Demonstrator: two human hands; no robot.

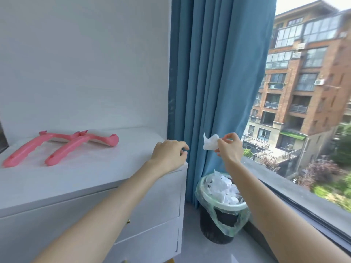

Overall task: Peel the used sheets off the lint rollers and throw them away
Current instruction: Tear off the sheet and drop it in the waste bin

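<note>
Both my forearms reach in from the bottom edge. My left hand (169,154) rests at the right front corner of the white tabletop (79,175), palm down, its fingers (182,147) curled together with nothing between them. My right hand (230,149) is raised in front of the blue curtain (214,73), fingers (221,142) pinched on a crumpled white sheet (210,142), which sticks out to the left of the hand. That sheet hangs in the air above the bin (218,221) and somewhat behind it, not touching it.

On the floor, the bin stands between the drawer unit and the window sill (284,179), just in front of the curtain. It is dark, with a pale green rim and a thin green bag folded over the edge, and crumpled white sheets (222,188) are heaped in its mouth.

Two pink rollers lie side by side at the far left of the tabletop, well apart from my left hand. Handles point toward me and to the left. The left roller (28,149) and right roller (76,147) overlap near their heads, where a pale roll shows.
</note>
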